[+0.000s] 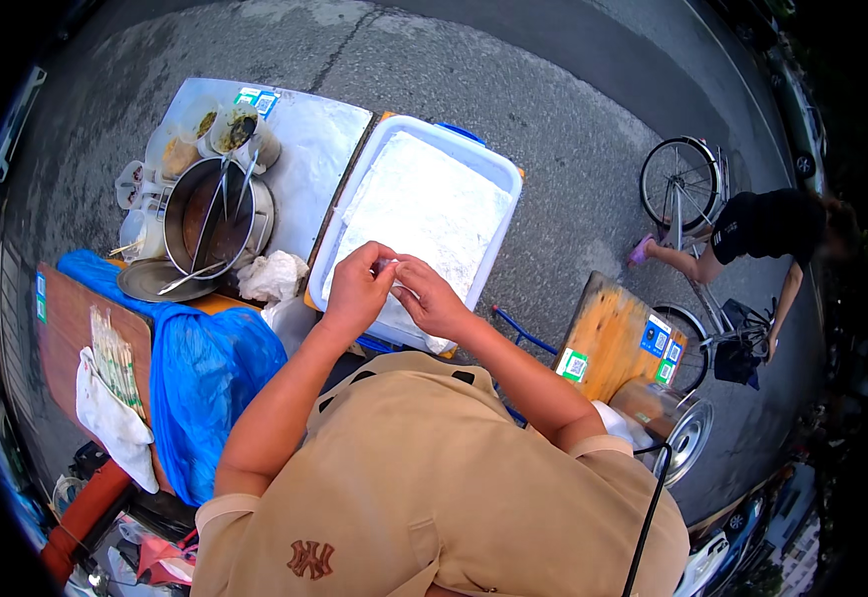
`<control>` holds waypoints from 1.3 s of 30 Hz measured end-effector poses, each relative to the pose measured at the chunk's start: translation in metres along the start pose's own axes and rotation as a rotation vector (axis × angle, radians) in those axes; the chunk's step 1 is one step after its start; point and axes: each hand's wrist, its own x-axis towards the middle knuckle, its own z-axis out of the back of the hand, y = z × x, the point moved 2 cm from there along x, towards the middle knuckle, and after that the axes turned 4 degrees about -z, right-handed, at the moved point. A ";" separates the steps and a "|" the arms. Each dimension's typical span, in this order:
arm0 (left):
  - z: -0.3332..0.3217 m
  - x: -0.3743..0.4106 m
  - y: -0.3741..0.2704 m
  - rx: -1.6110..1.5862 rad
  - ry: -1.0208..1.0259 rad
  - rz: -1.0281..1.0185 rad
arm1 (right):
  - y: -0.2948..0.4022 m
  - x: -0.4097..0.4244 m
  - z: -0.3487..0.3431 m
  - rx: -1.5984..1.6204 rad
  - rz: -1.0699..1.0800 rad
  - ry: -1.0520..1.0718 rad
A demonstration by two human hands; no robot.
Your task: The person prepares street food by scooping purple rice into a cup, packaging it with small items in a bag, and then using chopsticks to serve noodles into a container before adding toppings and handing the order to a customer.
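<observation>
Both of my hands meet over the near part of a pale plastic tub [513,179], which has a white cloth [426,201] spread over its inside. My left hand [359,287] has its thumb and index finger pinched together. Against it, my right hand [428,295] also has its fingers bent inward, with the fingertips touching those of the left. A small whitish bit shows between the fingertips, too small to identify, and which hand grips it is unclear. Left of the tub stands a round divided metal pot [264,216] of dark liquid with metal utensils in it.
Several plastic containers [180,157] surround the pot; a metal lid [143,280] lies before it. At left are a blue plastic sheet [217,373], wrapped chopsticks [114,358] and a white towel [109,418]. At right, a wooden board [605,336] adjoins a clear jar [646,407]; beyond, a person rides a bicycle [676,186].
</observation>
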 end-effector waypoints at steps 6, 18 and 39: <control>0.007 0.007 -0.008 0.137 0.059 -0.026 | -0.047 0.008 -0.018 0.392 -0.412 -0.220; 0.013 0.051 0.023 0.051 0.482 0.104 | -0.043 0.036 0.001 0.488 -0.535 0.540; 0.004 -0.005 0.099 -0.543 0.303 0.467 | 0.006 -0.034 -0.016 -0.121 -0.321 -0.378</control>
